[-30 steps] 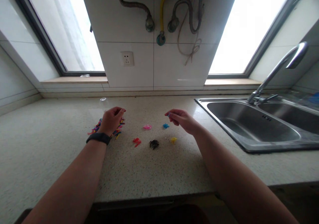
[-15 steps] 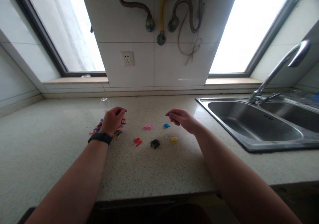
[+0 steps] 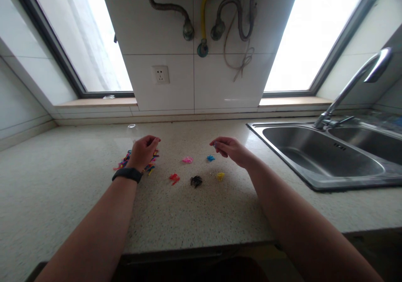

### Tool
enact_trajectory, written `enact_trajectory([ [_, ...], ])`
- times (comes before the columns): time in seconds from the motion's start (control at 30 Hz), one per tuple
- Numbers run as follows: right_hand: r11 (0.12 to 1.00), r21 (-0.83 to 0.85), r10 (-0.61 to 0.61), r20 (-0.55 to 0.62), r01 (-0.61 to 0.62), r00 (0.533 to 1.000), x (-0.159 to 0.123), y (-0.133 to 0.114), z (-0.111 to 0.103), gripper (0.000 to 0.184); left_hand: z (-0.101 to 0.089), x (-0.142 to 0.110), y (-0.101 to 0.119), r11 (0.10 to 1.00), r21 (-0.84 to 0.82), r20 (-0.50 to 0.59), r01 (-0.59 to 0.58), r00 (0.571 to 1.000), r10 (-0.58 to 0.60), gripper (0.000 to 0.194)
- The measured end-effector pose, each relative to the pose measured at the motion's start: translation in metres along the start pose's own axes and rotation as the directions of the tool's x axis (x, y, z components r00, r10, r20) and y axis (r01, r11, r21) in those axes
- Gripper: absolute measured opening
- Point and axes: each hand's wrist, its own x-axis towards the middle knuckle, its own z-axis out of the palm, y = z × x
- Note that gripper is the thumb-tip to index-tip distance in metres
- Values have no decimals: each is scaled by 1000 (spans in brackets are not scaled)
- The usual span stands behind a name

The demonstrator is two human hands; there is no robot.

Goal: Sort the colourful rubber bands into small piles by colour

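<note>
My left hand [image 3: 145, 151], with a black wristband, hovers over a mixed pile of small coloured bands [image 3: 124, 160] and partly hides it. Its thumb and fingers are pinched together; what is between them, if anything, is too small to see. On the right, my right hand [image 3: 228, 148] is also pinched, just above and beside a little blue heap [image 3: 210, 158]. A tiny pale-blue spot shows at its fingertips, too small to name. Between the hands lie small heaps of pink bands [image 3: 187, 160], red bands [image 3: 174, 178], black bands [image 3: 196, 181] and yellow bands [image 3: 220, 176].
A clear cup-like object [image 3: 132, 128] stands behind my left hand. The speckled countertop [image 3: 176, 219] ends at a front edge near me. To the right is a steel double sink [image 3: 282, 181] with a tall faucet [image 3: 348, 85]. A tiled wall with a socket [image 3: 161, 74] rises behind.
Both hands keep nearly the same pinched poses and places. The whole view has shifted very slightly; the heaps look unchanged.
</note>
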Motion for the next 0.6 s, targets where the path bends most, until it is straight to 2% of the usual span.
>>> enact_trajectory([
  [0.17,999,-42,-7,0,7,1000,1,2,-2,35,0,1,-3,1000,-14,5,-10,1000,10,29],
  [0.27,974,-225,-15,6,16,1000,2,8,-8,32,0,1,-4,1000,-2,3,-27,1000,27,28],
  [0.33,890,-456,-12,14,17,1000,2,11,-12,27,1,1,-5,1000,-7,8,-27,1000,27,28],
  [0.43,688,-725,31,45,11,999,1,16,-17,22,1,1,-6,1000,-22,16,-10,1000,10,29],
  [0.5,612,-791,57,69,20,996,0,18,-18,22,1,1,-6,1000,-16,13,-11,1000,11,29],
  [0.6,571,-820,61,87,36,994,0,20,-17,24,2,1,-4,1000,-13,12,-12,1000,12,28],
])
